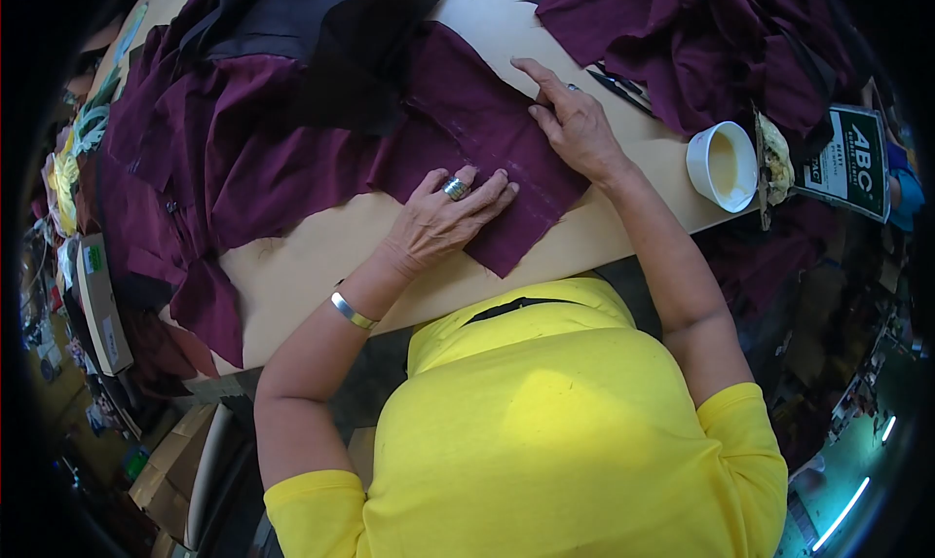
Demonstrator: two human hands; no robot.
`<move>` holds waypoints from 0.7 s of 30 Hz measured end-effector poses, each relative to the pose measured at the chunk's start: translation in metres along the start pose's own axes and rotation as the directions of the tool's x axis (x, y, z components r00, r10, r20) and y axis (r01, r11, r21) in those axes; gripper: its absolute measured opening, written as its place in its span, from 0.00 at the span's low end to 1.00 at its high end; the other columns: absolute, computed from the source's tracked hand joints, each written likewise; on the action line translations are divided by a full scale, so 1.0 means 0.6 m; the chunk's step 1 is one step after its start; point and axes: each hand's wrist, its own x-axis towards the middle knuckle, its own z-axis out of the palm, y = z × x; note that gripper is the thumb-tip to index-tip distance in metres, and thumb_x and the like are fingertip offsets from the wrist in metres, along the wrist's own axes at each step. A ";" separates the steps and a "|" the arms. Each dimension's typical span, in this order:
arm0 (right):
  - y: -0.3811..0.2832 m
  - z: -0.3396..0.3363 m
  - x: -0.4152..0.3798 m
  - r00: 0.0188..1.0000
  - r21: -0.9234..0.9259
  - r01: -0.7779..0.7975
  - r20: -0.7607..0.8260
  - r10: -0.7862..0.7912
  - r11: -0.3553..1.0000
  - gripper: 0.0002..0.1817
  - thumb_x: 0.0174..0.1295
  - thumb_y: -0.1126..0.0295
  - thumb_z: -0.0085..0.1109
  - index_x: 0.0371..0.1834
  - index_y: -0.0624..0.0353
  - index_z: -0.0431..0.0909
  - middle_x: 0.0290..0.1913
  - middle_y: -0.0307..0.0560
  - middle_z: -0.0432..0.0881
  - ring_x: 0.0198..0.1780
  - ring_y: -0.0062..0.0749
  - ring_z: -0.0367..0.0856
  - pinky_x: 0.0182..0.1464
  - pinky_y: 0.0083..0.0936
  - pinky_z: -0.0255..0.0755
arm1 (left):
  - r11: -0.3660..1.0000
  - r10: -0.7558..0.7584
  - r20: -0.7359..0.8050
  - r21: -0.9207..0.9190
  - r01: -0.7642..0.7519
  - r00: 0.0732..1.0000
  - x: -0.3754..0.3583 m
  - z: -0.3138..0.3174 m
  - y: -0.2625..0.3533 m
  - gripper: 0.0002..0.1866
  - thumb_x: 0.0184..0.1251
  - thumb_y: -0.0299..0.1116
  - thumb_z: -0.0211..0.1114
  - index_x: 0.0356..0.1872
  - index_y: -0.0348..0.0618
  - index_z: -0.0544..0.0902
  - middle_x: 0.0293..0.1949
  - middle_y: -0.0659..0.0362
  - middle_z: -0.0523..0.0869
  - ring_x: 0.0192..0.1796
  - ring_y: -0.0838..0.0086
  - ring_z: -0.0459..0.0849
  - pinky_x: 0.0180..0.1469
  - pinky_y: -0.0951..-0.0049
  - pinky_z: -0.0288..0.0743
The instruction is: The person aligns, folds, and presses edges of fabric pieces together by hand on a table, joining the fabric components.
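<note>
Purple cloth (502, 203): on worktop (321, 256), 10 to 1 o'clock | left hand (440, 217): on cloth, fingers bent, bit apart | right hand (577, 128): by cloth's edge, fingers spread | bowl (722, 167): 2 o'clock

Cardboard boxes (175, 465) lie left, lit tubes (841, 515) right.

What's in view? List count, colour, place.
Table: one, tan, centre.
Spread cloth: one, maroon, left to centre.
Bunched cloth: some, maroon, upper right.
Dark cloth: some, black, upper left.
Bowl: one, white, right; pale paste inside.
Crusted object: one, beige, beside bowl.
ABC container: one, green, far right.
Slim tools: some, black, above bowl.
Boxes: several, brown, lower left.
Light tubes: two, white, lower right.
Clutter: many, mixed, edges.
Shirt: one, yellow, bottom.
Bangle: one, metallic, left wrist.
Rings: some, silver, both hands.
Left hand: one, on spread cloth.
Right hand: one, same cloth.
</note>
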 end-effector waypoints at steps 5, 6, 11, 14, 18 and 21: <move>-0.006 -0.006 0.013 0.998 0.007 0.033 -0.056 -0.032 0.999 0.33 0.55 0.76 0.56 0.65 0.47 0.58 0.27 0.50 0.78 0.33 0.48 0.78 0.40 0.40 0.72 | 0.977 -0.126 -0.132 -0.185 0.101 0.983 -0.008 -0.002 -0.016 0.22 0.53 0.27 0.56 0.52 0.48 0.78 0.55 0.62 0.76 0.49 0.68 0.78 0.50 0.70 0.72; -0.013 -0.006 0.017 0.999 0.021 -0.034 -0.014 0.034 0.999 0.33 0.55 0.75 0.56 0.65 0.48 0.58 0.27 0.50 0.78 0.33 0.47 0.78 0.41 0.40 0.71 | 0.975 -0.160 -0.206 -0.187 0.121 0.965 -0.005 0.001 -0.020 0.23 0.50 0.23 0.57 0.51 0.45 0.79 0.54 0.60 0.76 0.48 0.66 0.79 0.49 0.69 0.74; -0.032 0.003 0.032 0.972 -0.004 -0.198 0.125 0.197 0.980 0.34 0.54 0.72 0.58 0.66 0.50 0.57 0.28 0.49 0.78 0.34 0.46 0.79 0.42 0.40 0.71 | 0.966 -0.253 -0.189 -0.097 0.238 0.949 0.011 0.007 -0.030 0.24 0.49 0.21 0.56 0.52 0.45 0.79 0.52 0.60 0.77 0.48 0.68 0.78 0.49 0.69 0.73; -0.012 0.016 0.030 0.998 -0.028 -0.057 -0.027 0.056 0.998 0.35 0.53 0.71 0.60 0.65 0.51 0.57 0.28 0.50 0.78 0.35 0.47 0.79 0.43 0.41 0.71 | 0.977 -0.215 -0.165 -0.047 0.210 0.963 0.008 0.010 -0.029 0.24 0.49 0.22 0.56 0.52 0.44 0.79 0.52 0.60 0.77 0.48 0.68 0.78 0.50 0.70 0.72; -0.021 0.005 0.040 0.977 0.171 -0.214 0.014 0.215 0.962 0.34 0.53 0.73 0.59 0.66 0.49 0.57 0.31 0.53 0.80 0.37 0.51 0.79 0.44 0.42 0.71 | 0.976 -0.218 -0.185 -0.043 0.213 0.958 0.007 0.011 -0.026 0.23 0.50 0.23 0.55 0.52 0.44 0.79 0.52 0.59 0.78 0.48 0.69 0.78 0.51 0.69 0.72; -0.023 0.016 0.040 0.979 0.093 -0.200 0.058 0.195 0.975 0.35 0.54 0.74 0.58 0.66 0.46 0.57 0.32 0.55 0.80 0.38 0.52 0.80 0.44 0.43 0.72 | 0.979 -0.205 -0.183 -0.028 0.204 0.962 0.011 0.007 -0.024 0.23 0.50 0.23 0.56 0.51 0.44 0.79 0.51 0.59 0.78 0.48 0.69 0.78 0.51 0.69 0.72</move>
